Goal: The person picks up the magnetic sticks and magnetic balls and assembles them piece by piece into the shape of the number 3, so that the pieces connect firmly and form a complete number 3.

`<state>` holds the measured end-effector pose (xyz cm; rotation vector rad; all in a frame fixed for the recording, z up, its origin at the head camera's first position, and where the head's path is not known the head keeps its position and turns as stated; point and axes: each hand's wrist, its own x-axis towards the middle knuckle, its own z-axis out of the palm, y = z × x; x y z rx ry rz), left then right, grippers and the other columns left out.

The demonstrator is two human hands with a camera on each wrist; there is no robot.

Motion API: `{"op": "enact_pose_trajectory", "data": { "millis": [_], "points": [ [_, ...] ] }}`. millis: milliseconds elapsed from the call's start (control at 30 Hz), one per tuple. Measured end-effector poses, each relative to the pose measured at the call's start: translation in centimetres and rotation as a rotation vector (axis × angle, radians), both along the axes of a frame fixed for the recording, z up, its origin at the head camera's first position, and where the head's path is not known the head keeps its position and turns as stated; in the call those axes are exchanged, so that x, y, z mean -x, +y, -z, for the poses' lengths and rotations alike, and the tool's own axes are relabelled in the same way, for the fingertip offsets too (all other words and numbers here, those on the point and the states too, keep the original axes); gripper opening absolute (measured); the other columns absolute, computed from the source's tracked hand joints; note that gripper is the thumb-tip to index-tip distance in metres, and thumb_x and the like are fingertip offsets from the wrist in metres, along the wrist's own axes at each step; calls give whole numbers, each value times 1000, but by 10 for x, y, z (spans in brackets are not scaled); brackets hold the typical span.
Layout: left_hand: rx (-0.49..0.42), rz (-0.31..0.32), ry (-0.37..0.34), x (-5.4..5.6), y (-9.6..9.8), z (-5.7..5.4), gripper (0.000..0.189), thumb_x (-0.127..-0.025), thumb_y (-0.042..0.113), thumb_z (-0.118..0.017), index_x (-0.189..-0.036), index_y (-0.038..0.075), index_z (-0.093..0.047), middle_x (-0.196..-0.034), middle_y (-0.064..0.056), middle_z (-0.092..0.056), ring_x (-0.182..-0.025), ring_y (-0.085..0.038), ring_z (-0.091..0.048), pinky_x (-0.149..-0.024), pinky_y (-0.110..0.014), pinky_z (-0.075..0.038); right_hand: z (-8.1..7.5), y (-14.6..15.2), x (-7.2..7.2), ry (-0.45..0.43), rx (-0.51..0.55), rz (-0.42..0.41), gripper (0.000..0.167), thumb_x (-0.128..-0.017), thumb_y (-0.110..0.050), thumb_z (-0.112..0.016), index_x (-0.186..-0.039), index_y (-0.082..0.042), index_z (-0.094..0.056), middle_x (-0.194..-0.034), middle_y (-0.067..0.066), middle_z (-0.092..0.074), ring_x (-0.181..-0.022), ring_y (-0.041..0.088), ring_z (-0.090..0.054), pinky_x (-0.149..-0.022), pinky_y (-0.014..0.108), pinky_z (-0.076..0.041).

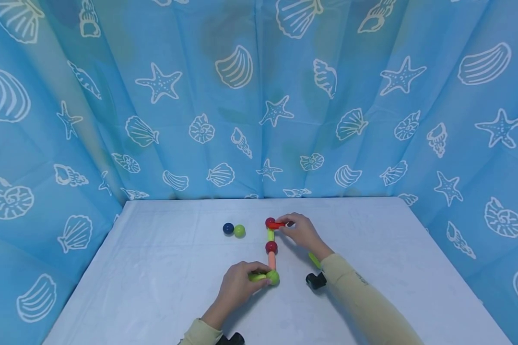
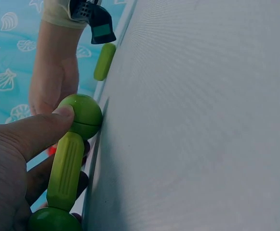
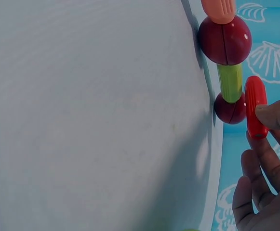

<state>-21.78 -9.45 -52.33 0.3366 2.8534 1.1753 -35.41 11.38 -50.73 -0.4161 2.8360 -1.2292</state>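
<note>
My left hand (image 1: 238,285) grips a yellow-green rod (image 2: 65,171) with the thumb on the green ball (image 1: 273,277) at its end. Another green ball (image 2: 54,220) shows at the rod's other end, hidden by the hand in the head view. From the first ball a row runs away from me: a salmon rod (image 1: 272,261), a dark red ball (image 1: 271,247), a short lime rod (image 1: 271,235) and a farther dark red ball (image 3: 230,108). Between thumb and fingers, my right hand (image 1: 301,231) pinches a red rod (image 3: 256,108), its end close beside that far ball.
Left of the row, a dark blue ball (image 1: 228,228) and a lime ball (image 1: 239,231) sit side by side on the white table (image 1: 164,273). A loose lime rod (image 1: 314,260) lies by the right forearm. Behind hangs a blue shell-patterned curtain (image 1: 259,139).
</note>
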Motion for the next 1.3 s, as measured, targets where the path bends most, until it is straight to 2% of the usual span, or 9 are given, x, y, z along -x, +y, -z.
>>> {"op": "enact_pose_trajectory", "data": {
  "millis": [167,533,700,933,1300],
  "points": [
    [-8,-1,-13,0,0,0,25,-85,32,-84,-110,30,-79,-96,18,-71,-88,-7,-57,-80,-34,-48,0,-5,2,-1,6,-5,25,-92,-16,-76,-117,-20,-74,-117,0,-68,-107,22,-58,-88,40,-53],
    [4,8,18,1,-1,0,25,-86,33,-83,-110,30,-79,-97,18,-72,-88,-7,-58,-80,-34,-48,-3,-23,8,-24,11,-12,23,-93,-18,-75,-116,-22,-75,-114,-3,-67,-105,21,-56,-84,36,-53],
    [9,2,-2,1,0,0,25,-85,33,-84,-110,30,-79,-95,18,-71,-86,-7,-55,-78,-33,-46,-4,-27,9,-17,-9,-10,23,-93,-18,-76,-115,-23,-75,-112,-3,-67,-102,20,-55,-83,35,-51],
    [16,1,-4,1,0,1,26,-85,33,-84,-110,31,-78,-96,19,-72,-85,-6,-55,-78,-33,-46,-2,-32,13,6,27,-66,23,-93,-16,-75,-116,-21,-74,-113,-4,-68,-96,19,-55,-78,32,-50],
    [7,-4,2,0,0,1,26,-85,33,-84,-110,31,-79,-93,19,-70,-82,-6,-53,-76,-31,-45,-3,-42,18,-22,11,-46,23,-94,-16,-75,-116,-23,-74,-116,-3,-67,-101,19,-55,-84,33,-53]
  ]
}}
